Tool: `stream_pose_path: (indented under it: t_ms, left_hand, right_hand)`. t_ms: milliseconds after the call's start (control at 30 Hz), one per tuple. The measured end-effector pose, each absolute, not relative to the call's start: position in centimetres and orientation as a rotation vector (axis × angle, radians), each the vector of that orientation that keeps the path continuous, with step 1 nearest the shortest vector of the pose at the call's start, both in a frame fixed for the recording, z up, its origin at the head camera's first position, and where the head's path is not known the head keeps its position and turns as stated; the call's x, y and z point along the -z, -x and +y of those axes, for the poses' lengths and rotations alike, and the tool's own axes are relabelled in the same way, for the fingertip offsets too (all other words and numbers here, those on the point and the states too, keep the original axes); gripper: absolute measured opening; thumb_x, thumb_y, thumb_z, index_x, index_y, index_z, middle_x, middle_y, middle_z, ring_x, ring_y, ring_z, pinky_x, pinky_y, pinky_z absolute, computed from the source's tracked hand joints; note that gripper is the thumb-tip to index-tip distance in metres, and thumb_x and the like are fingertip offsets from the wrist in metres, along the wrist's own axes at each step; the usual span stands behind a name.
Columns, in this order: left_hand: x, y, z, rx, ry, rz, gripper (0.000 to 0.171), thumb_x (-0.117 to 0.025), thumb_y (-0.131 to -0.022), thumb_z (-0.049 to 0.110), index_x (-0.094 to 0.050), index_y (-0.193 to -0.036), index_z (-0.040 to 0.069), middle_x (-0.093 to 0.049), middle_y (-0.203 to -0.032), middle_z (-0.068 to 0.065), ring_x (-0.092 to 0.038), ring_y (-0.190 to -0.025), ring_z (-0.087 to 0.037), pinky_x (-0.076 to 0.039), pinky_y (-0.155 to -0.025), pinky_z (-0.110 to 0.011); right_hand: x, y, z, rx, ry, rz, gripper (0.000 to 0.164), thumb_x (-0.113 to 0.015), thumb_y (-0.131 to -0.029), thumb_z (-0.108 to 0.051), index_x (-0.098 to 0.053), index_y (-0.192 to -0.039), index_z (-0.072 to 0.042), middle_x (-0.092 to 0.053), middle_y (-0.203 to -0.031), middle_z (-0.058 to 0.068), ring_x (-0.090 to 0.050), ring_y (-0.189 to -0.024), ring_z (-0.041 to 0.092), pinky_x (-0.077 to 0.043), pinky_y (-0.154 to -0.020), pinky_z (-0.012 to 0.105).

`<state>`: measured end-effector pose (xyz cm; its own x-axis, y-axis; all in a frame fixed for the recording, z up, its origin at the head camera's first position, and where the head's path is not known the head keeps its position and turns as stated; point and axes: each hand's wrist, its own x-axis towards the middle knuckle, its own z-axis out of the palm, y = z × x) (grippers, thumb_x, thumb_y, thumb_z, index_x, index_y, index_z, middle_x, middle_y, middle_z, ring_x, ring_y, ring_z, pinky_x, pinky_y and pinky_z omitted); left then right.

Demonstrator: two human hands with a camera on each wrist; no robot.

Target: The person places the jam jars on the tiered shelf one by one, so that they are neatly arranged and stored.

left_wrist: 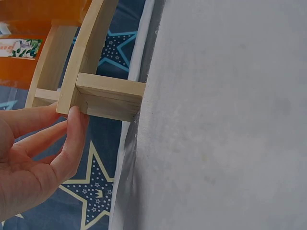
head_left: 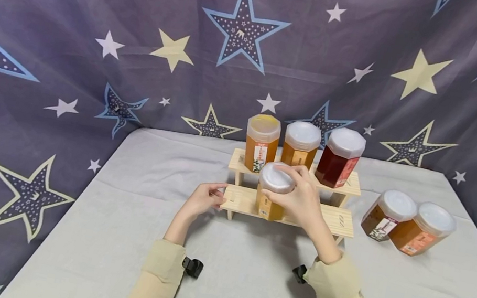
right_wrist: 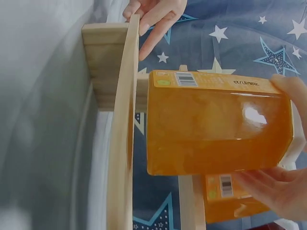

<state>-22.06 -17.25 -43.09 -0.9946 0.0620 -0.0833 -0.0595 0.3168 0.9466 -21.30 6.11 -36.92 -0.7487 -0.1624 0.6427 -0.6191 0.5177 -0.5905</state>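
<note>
My right hand (head_left: 302, 197) grips an amber honey jar (head_left: 270, 207) near its pale lid, thumb on one side and fingers on the other. The jar is upright over the lower board (head_left: 332, 217) of a two-step wooden rack, and a narrow gap shows under its base in the right wrist view. My left hand (head_left: 202, 198) pinches the left end of that board; in the left wrist view its fingertips (left_wrist: 73, 115) meet the board's corner. On the upper board (head_left: 236, 159) stand an orange honey jar (head_left: 260, 147), another amber jar (head_left: 300, 146) and a dark red jar (head_left: 338, 161).
To the rack's right, a dark brown jar (head_left: 386, 218) and an orange-labelled jar (head_left: 425, 232) stand close together on the grey cloth-covered table (head_left: 233, 286). A star-patterned curtain (head_left: 231, 84) hangs behind the table and along its sides.
</note>
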Motion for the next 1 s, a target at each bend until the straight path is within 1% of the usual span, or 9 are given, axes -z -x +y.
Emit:
stream_pose_path:
  t_ms: [200,500,733,1000]
  left_hand:
    - [43.3,22.1,-17.4,-1.783,-0.005,2.456,0.042,-0.057,-0.078,-0.010,-0.051,-0.119,-0.007,-0.055,-0.077,-0.014,-0.051,-0.056,-0.012,-0.055,-0.065,-0.042]
    - [43.3,22.1,-17.2,-1.789,-0.002,2.462,0.042,-0.058,-0.077,-0.010,-0.052,-0.119,-0.008,-0.056,-0.077,-0.014,-0.051,-0.056,-0.011,-0.055,-0.064,-0.041]
    - [43.5,22.3,-17.3,-1.785,0.002,2.464,0.041,-0.057,-0.077,-0.010,-0.052,-0.118,-0.007,-0.056,-0.077,-0.015,-0.052,-0.056,-0.014,-0.055,-0.063,-0.042]
    - [43.5,22.3,-17.3,-1.768,-0.006,2.461,0.041,-0.057,-0.078,-0.009,-0.052,-0.119,-0.007,-0.056,-0.079,-0.016,-0.053,-0.058,-0.015,-0.055,-0.063,-0.041]
  right_hand:
    - [37.0,21.5,4.9,-1.237,-0.646,-2.266,0.052,-0.083,-0.057,-0.021,-0.064,-0.104,-0.007,-0.052,-0.094,0.013,-0.054,-0.082,0.026,-0.051,-0.068,0.038]
    - [37.3,21.8,3.5,-1.229,-0.669,-2.237,0.052,-0.083,-0.057,-0.022,-0.064,-0.104,-0.009,-0.053,-0.092,0.012,-0.054,-0.082,0.024,-0.050,-0.069,0.037]
    - [37.8,22.1,2.8,-1.221,-0.664,-2.248,0.053,-0.083,-0.057,-0.024,-0.064,-0.104,-0.010,-0.052,-0.091,0.011,-0.053,-0.080,0.023,-0.050,-0.067,0.036]
    - [38.3,22.5,2.2,-1.214,-0.666,-2.236,0.052,-0.083,-0.057,-0.025,-0.064,-0.104,-0.010,-0.052,-0.093,0.010,-0.053,-0.082,0.022,-0.050,-0.070,0.037]
